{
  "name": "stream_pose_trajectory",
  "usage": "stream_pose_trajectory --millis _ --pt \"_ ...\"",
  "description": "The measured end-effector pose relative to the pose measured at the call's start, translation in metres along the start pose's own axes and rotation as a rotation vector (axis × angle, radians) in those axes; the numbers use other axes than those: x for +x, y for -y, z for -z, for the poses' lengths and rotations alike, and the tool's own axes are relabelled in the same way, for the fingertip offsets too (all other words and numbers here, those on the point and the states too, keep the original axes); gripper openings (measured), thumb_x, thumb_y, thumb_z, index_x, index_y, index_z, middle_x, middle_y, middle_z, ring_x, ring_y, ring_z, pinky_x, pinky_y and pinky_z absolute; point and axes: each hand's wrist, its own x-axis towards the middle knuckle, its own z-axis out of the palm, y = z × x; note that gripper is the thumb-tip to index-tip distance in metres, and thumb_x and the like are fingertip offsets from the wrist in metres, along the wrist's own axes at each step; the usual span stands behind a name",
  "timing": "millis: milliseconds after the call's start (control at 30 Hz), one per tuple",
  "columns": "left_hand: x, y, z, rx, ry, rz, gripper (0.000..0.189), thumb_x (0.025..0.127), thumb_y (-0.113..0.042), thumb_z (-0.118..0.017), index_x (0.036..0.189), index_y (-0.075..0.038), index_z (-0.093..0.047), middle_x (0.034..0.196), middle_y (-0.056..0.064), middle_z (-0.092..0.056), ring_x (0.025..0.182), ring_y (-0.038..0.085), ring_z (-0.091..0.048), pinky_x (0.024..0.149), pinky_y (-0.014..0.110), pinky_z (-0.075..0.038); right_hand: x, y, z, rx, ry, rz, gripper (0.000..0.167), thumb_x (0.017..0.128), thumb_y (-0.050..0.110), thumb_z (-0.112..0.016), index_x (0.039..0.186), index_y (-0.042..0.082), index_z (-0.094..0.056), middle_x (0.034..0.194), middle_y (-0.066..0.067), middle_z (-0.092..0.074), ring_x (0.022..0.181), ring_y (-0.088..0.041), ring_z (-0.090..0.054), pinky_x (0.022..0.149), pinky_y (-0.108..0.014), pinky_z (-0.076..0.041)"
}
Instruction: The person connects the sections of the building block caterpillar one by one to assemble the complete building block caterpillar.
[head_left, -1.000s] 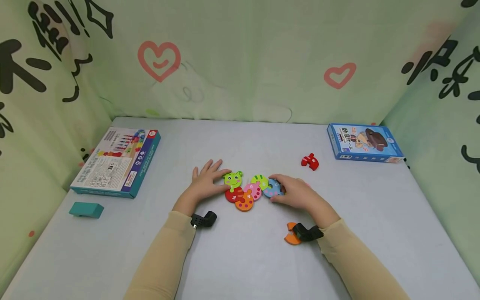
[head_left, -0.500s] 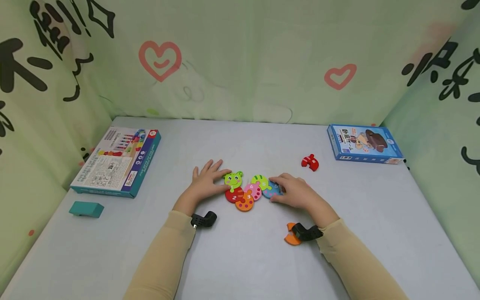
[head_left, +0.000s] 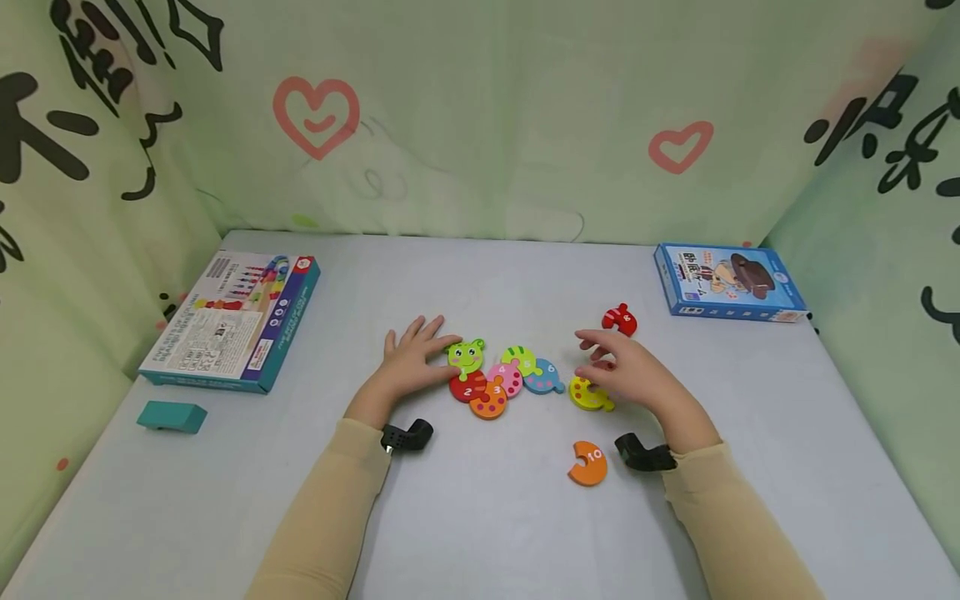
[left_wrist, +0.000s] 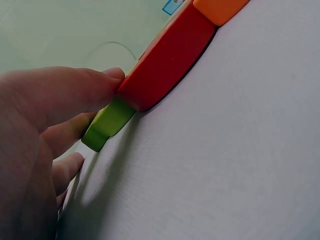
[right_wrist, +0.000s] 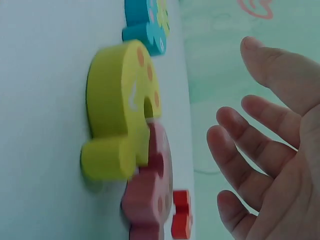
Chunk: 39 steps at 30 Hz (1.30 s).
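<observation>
On the table lies a joined row of caterpillar puzzle pieces: a green head (head_left: 467,357) with a smiling face, red 2 (head_left: 467,388), orange 3 (head_left: 488,403), pink (head_left: 504,379), light green (head_left: 521,360) and blue (head_left: 543,379). My left hand (head_left: 408,362) pinches the head between thumb and index finger, its other fingers spread. The left wrist view has the thumb (left_wrist: 85,90) against the red and green edges. My right hand (head_left: 630,371) hovers with relaxed fingers, holding nothing, over a yellow piece (right_wrist: 112,95). A dusky pink piece (right_wrist: 145,197) beyond it is hidden in the head view.
An orange piece marked 10 (head_left: 589,464) lies nearer the front, and a red piece (head_left: 619,318) farther back. A large box (head_left: 232,325) and a teal block (head_left: 172,417) are at the left. A blue box (head_left: 731,283) stands back right. Curtains surround the table.
My right hand has let go of the blue piece, now attached to the row's end, and moved right over the yellow piece. The left hand stays in place.
</observation>
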Motion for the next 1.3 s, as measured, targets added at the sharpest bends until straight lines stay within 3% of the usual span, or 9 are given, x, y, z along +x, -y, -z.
stream_pose_trajectory --millis 300,600,967,1167,1300 --pt "0.0 0.0 0.001 0.006 0.005 -0.014 0.057 0.078 -0.051 -0.056 0.131 -0.031 -0.048 0.152 -0.001 -0.019 0.142 0.026 -0.004 0.106 0.062 0.006 -0.019 -0.019 0.001 -0.032 0.009 0.004 0.054 0.081 0.027 -0.066 0.129 0.007 -0.048 0.132 -0.019 -0.045 0.122 -0.037 -0.036 0.094 -0.056 -0.04" --pt "0.0 -0.001 0.0 0.013 -0.001 -0.012 0.056 0.078 -0.051 -0.057 0.13 -0.032 -0.049 0.152 -0.001 -0.02 0.141 0.026 -0.005 0.106 0.062 0.006 -0.02 -0.033 -0.012 -0.014 0.062 0.056 0.059 0.076 0.026 -0.071 0.129 0.013 -0.049 0.136 -0.015 -0.04 0.127 -0.04 -0.02 0.09 -0.056 -0.043" --pt "0.0 -0.001 0.001 0.005 0.001 -0.01 0.056 0.078 -0.05 -0.057 0.13 -0.031 -0.049 0.152 -0.001 -0.02 0.141 0.026 -0.004 0.105 0.062 0.006 -0.015 -0.038 -0.018 -0.15 0.081 0.097 0.064 0.074 0.031 -0.072 0.132 0.017 -0.048 0.145 -0.012 -0.03 0.129 -0.04 -0.018 0.095 -0.064 -0.031" --pt "0.0 -0.001 0.001 0.005 -0.001 -0.007 0.056 0.078 -0.05 -0.057 0.13 -0.031 -0.049 0.152 -0.001 -0.02 0.141 0.026 -0.004 0.106 0.062 0.006 -0.015 -0.036 -0.018 -0.127 0.108 0.067 0.06 0.073 0.015 -0.067 0.13 0.024 -0.049 0.148 -0.013 -0.02 0.13 -0.04 -0.015 0.092 -0.064 -0.034" --pt "0.0 -0.001 0.001 0.004 0.001 -0.008 0.056 0.079 -0.05 -0.057 0.13 -0.031 -0.049 0.152 -0.001 -0.02 0.141 0.026 -0.004 0.106 0.062 0.006 -0.016 -0.034 -0.018 -0.11 0.126 0.054 0.061 0.073 0.022 -0.07 0.131 0.026 -0.049 0.149 -0.014 -0.016 0.132 -0.04 -0.013 0.094 -0.066 -0.031"
